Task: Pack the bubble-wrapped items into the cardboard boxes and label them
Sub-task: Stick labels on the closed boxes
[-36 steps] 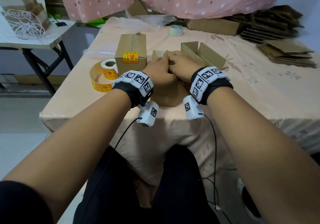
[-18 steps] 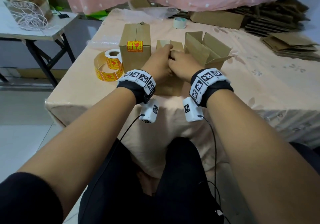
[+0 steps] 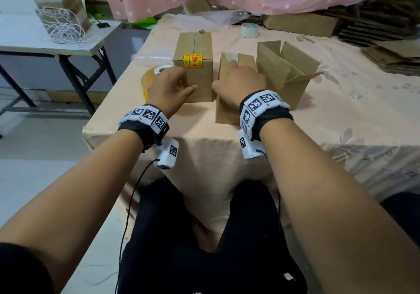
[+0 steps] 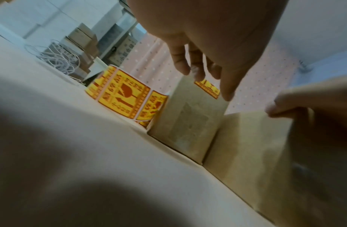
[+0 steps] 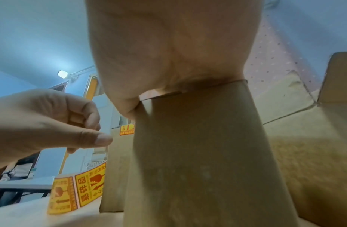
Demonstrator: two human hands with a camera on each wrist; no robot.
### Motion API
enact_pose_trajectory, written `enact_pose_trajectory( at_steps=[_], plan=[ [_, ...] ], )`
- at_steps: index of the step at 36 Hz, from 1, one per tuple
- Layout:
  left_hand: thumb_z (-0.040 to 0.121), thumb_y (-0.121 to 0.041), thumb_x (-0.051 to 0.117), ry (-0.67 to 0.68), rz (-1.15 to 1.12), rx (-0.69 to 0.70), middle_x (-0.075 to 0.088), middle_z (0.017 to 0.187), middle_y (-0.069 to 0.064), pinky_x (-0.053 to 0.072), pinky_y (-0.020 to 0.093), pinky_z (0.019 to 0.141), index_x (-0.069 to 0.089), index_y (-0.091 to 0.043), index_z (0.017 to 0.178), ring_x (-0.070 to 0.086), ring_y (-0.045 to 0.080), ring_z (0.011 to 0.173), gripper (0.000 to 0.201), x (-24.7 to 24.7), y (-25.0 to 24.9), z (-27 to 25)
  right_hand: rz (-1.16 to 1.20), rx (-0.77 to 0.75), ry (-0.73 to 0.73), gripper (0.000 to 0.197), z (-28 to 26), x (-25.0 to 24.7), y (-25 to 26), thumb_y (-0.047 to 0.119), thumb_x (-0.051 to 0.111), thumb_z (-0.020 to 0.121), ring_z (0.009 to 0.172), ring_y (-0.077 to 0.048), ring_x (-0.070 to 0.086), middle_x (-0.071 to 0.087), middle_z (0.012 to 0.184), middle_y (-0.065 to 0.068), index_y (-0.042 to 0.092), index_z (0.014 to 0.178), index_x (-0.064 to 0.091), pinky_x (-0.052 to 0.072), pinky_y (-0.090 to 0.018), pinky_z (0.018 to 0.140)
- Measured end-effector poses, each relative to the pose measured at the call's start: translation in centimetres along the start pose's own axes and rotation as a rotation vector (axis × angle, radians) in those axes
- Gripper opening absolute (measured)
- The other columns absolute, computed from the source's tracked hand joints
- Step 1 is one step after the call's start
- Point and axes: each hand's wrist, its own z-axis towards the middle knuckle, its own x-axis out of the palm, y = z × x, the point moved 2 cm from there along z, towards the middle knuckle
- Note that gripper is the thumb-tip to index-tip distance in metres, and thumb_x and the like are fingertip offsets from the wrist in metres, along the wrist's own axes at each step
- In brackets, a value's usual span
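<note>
Three brown cardboard boxes are seen standing in a row on the table [image 3: 227, 157], which is draped in a pale peach cloth. The middle plain closed cardboard box [image 3: 227, 109] is pressed from above by the right hand [image 3: 238, 84], whose palm lies flat on the folded top flaps with the fingers [image 3: 231, 65] stretched forward over the lid and the thumb set against the box's left upper edge. Just to its left, the taller closed cardboard box with a yellow-and-red fragile sticker [image 3: 195, 75] is found, nearly touching it. The left hand [image 3: 169, 89] is held in front of that labelled box, above the table; its fingers are loosely bent and nothing is gripped by them, and the thumb points toward the middle box. Behind the left hand, partly hidden, the roll of yellow-and-red fragile stickers [image 4: 128, 99] is set on the cloth beside the labelled box. To the right of the middle box, an open brown cardboard box with raised flaps [image 3: 286, 73] is placed close by. A roll of clear packing tape [image 3: 249, 29] lies farther back on the table. The contents of the closed boxes cannot be seen.
</note>
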Motion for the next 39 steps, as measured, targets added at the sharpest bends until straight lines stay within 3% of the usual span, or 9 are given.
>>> enact_pose_trajectory(
  at_steps=[4, 8, 10, 12, 14, 23, 30, 35, 39],
  plan=[
    [0.079, -0.030, 0.070, 0.078, 0.176, -0.168, 0.066, 0.090, -0.003, 0.045, 0.033, 0.070, 0.057, -0.019, 0.073, 0.059, 0.021, 0.087, 0.017, -0.2, 2.3, -0.3, -0.037, 0.024, -0.018, 0.055, -0.3, 1.0, 0.4, 0.044, 0.038, 0.080, 0.114, -0.037, 0.051, 0.059, 0.121, -0.016, 0.012, 0.123, 0.050, 0.040, -0.051, 0.087],
    [0.073, -0.032, 0.075, 0.130, 0.279, -0.315, 0.060, 0.122, 0.010, 0.050, 0.043, 0.089, 0.065, -0.014, 0.100, 0.055, 0.031, 0.112, 0.034, 0.0, 3.9, -0.7, -0.040, 0.036, -0.031, 0.056, -0.4, 1.5, 0.5, 0.043, 0.034, 0.081, 0.118, -0.036, 0.048, 0.057, 0.123, -0.016, 0.012, 0.126, 0.048, 0.039, -0.055, 0.092],
    [0.078, -0.030, 0.073, 0.194, 0.371, -0.336, 0.062, 0.113, 0.014, 0.050, 0.043, 0.084, 0.066, -0.010, 0.102, 0.057, 0.037, 0.106, 0.032, 0.0, 4.0, -1.0, -0.037, 0.035, -0.041, 0.056, -0.5, 1.5, 0.5, 0.043, 0.034, 0.081, 0.118, -0.035, 0.048, 0.058, 0.123, -0.016, 0.012, 0.126, 0.048, 0.039, -0.055, 0.091],
    [0.085, -0.021, 0.063, 0.226, 0.439, -0.305, 0.064, 0.087, 0.014, 0.045, 0.041, 0.071, 0.061, -0.013, 0.079, 0.059, 0.039, 0.085, 0.009, -0.1, 4.0, -1.0, -0.032, 0.033, -0.049, 0.056, -0.5, 1.4, 0.5, 0.042, 0.034, 0.081, 0.118, -0.035, 0.048, 0.058, 0.122, -0.015, 0.012, 0.126, 0.049, 0.039, -0.054, 0.091],
    [0.085, -0.014, 0.055, 0.258, 0.448, -0.295, 0.055, 0.066, 0.009, 0.033, 0.036, 0.064, 0.045, -0.014, 0.061, 0.055, 0.039, 0.072, 0.026, -0.3, 3.9, -1.1, -0.028, 0.033, -0.053, 0.055, -0.5, 1.5, 0.5, 0.042, 0.035, 0.081, 0.119, -0.035, 0.048, 0.058, 0.123, -0.015, 0.012, 0.126, 0.049, 0.039, -0.055, 0.091],
    [0.075, -0.025, 0.061, 0.172, -0.079, -0.072, 0.060, 0.069, 0.008, 0.042, 0.034, 0.063, 0.061, -0.008, 0.072, 0.051, 0.025, 0.068, 0.017, -2.4, 1.5, -2.9, -0.030, 0.023, -0.062, 0.053, -0.4, 1.6, 0.7, 0.041, 0.034, 0.082, 0.121, -0.035, 0.046, 0.057, 0.122, -0.016, 0.012, 0.123, 0.049, 0.037, -0.055, 0.090],
    [0.087, -0.014, 0.065, 0.069, -0.264, -0.022, 0.071, 0.083, -0.001, 0.045, 0.007, 0.076, 0.075, -0.005, 0.092, 0.060, 0.002, 0.079, 0.014, -1.2, 0.1, -2.4, 0.036, 0.034, -0.049, 0.055, -0.6, 1.5, 0.2, 0.040, 0.038, 0.085, 0.128, -0.036, 0.040, 0.050, 0.133, -0.015, 0.016, 0.134, 0.039, 0.035, -0.056, 0.090],
    [0.089, -0.014, 0.067, 0.049, -0.331, -0.001, 0.072, 0.093, -0.005, 0.053, 0.018, 0.082, 0.073, -0.011, 0.106, 0.065, -0.004, 0.083, 0.018, -0.5, -0.9, -1.3, 0.106, -0.023, -0.071, 0.057, -0.7, 1.4, -0.3, 0.051, 0.046, 0.086, 0.133, -0.032, 0.038, 0.046, 0.139, -0.007, 0.026, 0.135, 0.032, 0.036, -0.057, 0.094],
    [0.087, -0.019, 0.072, 0.036, -0.393, -0.060, 0.074, 0.093, -0.002, 0.056, 0.025, 0.080, 0.068, -0.016, 0.110, 0.069, 0.007, 0.086, 0.023, 0.1, -1.4, -1.1, 0.137, -0.062, -0.065, 0.033, -0.7, 1.4, -0.4, 0.054, 0.047, 0.086, 0.134, -0.030, 0.039, 0.046, 0.136, -0.001, 0.034, 0.109, 0.036, 0.034, -0.062, 0.097]
  ],
)
